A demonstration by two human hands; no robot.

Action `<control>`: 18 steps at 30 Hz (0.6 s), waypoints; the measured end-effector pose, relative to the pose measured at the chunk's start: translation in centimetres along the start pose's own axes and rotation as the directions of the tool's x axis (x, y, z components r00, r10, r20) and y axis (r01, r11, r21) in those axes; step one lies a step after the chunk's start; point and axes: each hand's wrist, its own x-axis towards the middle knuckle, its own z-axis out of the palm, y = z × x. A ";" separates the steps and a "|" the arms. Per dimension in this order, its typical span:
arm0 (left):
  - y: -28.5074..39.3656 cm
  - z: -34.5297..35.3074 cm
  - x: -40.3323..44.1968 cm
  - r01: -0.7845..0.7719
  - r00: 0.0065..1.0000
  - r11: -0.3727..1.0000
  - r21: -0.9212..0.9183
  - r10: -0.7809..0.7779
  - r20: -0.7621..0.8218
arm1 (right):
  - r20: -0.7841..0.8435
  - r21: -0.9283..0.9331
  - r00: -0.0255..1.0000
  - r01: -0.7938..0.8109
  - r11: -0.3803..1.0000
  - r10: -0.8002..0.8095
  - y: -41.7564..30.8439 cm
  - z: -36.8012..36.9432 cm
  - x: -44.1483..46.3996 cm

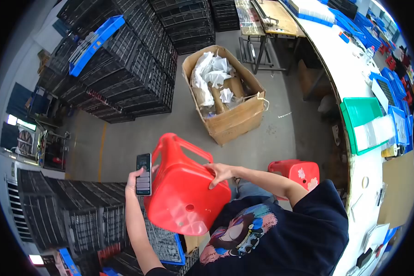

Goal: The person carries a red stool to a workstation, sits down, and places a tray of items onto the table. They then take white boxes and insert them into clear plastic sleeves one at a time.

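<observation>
A red plastic stool [184, 198] is tilted in front of my body, its seat toward me and its legs pointing away. My right hand [221, 173] grips the seat's edge, thumb on top of it. On the stool's other side, my left hand [132, 180] is wrapped round a phone [143, 174] with a lit screen, close beside the stool's leg; whether its fingers also touch the stool is hidden. Another red stool [293, 174] with pale patches on its seat stands on the floor to the right.
An open cardboard box [234, 124] with white wrapping and brown rolls stands ahead. Stacked black crates [129, 64] line the left, more at the lower left [83, 221]. A long white workbench [326, 50] on the right holds a green tray [349, 124] and blue trays.
</observation>
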 end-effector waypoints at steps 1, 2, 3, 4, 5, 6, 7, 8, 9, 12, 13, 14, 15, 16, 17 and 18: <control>0.7 -1.9 2.2 0.025 0.996 0.997 0.069 -0.019 -0.084 | 0.002 -0.024 1.000 -0.004 1.000 0.004 -0.2 -1.4 1.6; 1.0 -4.7 4.4 -0.016 0.992 0.998 0.058 0.023 -0.121 | -0.001 -0.054 1.000 -0.008 0.999 0.008 -0.1 -2.6 3.5; 1.4 -6.5 6.4 -0.058 0.985 0.997 0.047 0.065 -0.160 | -0.003 -0.083 1.000 -0.013 0.996 0.012 -0.1 -4.4 5.1; 2.5 -5.5 6.7 -0.098 0.985 0.993 0.060 0.105 -0.139 | 0.007 -0.065 0.999 -0.032 0.997 0.032 -0.3 -6.1 6.3; 3.6 -6.6 8.7 -0.113 0.963 0.993 0.022 0.115 -0.244 | 0.011 -0.055 1.000 -0.027 0.998 0.027 0.1 -7.7 8.0; 5.5 -6.4 10.0 -0.050 0.975 0.999 -0.016 0.046 -0.216 | 0.016 -0.041 1.000 -0.022 0.999 0.022 0.8 -9.0 9.7; 7.4 -6.2 11.1 0.010 0.982 0.998 -0.055 -0.020 -0.187 | 0.024 -0.031 1.000 -0.015 0.999 0.016 1.6 -10.4 11.4; 9.3 -6.0 12.7 0.044 0.981 0.999 0.018 -0.040 -0.191 | -0.006 0.085 0.997 -0.071 0.994 0.072 2.7 -11.6 13.0; 11.2 -6.1 14.3 0.073 0.979 0.993 0.093 -0.054 -0.194 | -0.032 0.197 0.991 -0.118 0.973 0.127 4.1 -12.6 14.7; 17.0 -9.4 20.6 0.094 0.970 0.974 0.208 -0.042 -0.240 | -0.287 0.230 0.892 -0.291 0.929 0.350 10.8 -16.5 21.9; 18.8 -10.4 22.9 0.104 0.976 0.972 0.212 -0.059 -0.209 | -0.571 -0.113 0.794 -0.330 0.937 0.210 12.7 -17.5 23.8; 20.7 -11.6 24.7 0.112 0.974 0.963 0.244 -0.058 -0.218 | -0.749 -0.166 0.613 -0.541 0.824 0.252 12.5 -18.2 25.8; 22.7 -12.9 27.1 0.115 0.973 0.956 0.271 -0.053 -0.224 | -0.888 -0.155 0.397 -0.732 0.663 0.230 12.1 -19.8 27.6; 24.7 -13.8 29.1 0.133 0.975 0.960 0.248 -0.083 -0.205 | -0.900 -0.157 0.361 -0.791 0.591 0.244 12.3 -21.6 29.3; 26.6 -14.9 30.5 0.165 0.973 0.961 0.222 -0.123 -0.194 | -0.906 -0.150 0.326 -0.844 0.515 0.269 12.5 -22.6 30.5; 28.5 -16.1 32.2 0.203 0.971 0.955 0.216 -0.167 -0.171 | -0.826 -0.097 0.342 -0.869 0.486 0.448 13.7 -23.6 31.8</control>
